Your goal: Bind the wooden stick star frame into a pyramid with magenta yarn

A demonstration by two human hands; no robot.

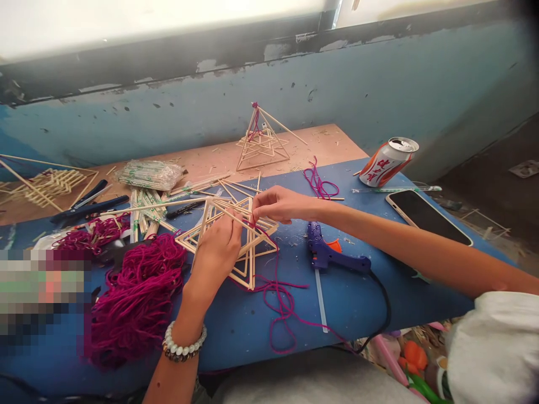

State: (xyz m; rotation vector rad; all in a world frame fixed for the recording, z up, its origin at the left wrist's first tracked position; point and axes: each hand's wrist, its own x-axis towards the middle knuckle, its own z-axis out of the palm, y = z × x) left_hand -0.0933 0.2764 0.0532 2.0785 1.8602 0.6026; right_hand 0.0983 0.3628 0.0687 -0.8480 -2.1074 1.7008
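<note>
Over the blue-topped table [252,331], the left hand [219,252] is clenched around a lattice frame of thin wooden sticks [229,244], its fingers wrapped over the rods, with a beaded bracelet [183,343] on the wrist. The frame sits tilted right in that grip, and you can't quite tell whether its lower tip touches the table. The right hand [282,205] comes in from the right and pinches the sticks at the top of the frame! A magenta yarn strand [280,294] drops from just below that pinch and snakes across the table in loose loops.

Just left of the grip sits a great heap of magenta yarn [137,303], with a bundle of wrapped sticks [149,175] and a dark marker [185,209] up beyond it. To the right of the grip, close by, lies a purple hot glue gun [332,252] with its orange trigger, a white glue stick [320,300] just below its nozzle. Farther right, a red-and-white soda can [389,161] lies on its side beside a face-up smartphone [427,216]. And straight ahead, well beyond the hands, a stick pyramid [261,140] stands on a bare wooden board [320,140], crowned with a magenta yarn knot!
</note>
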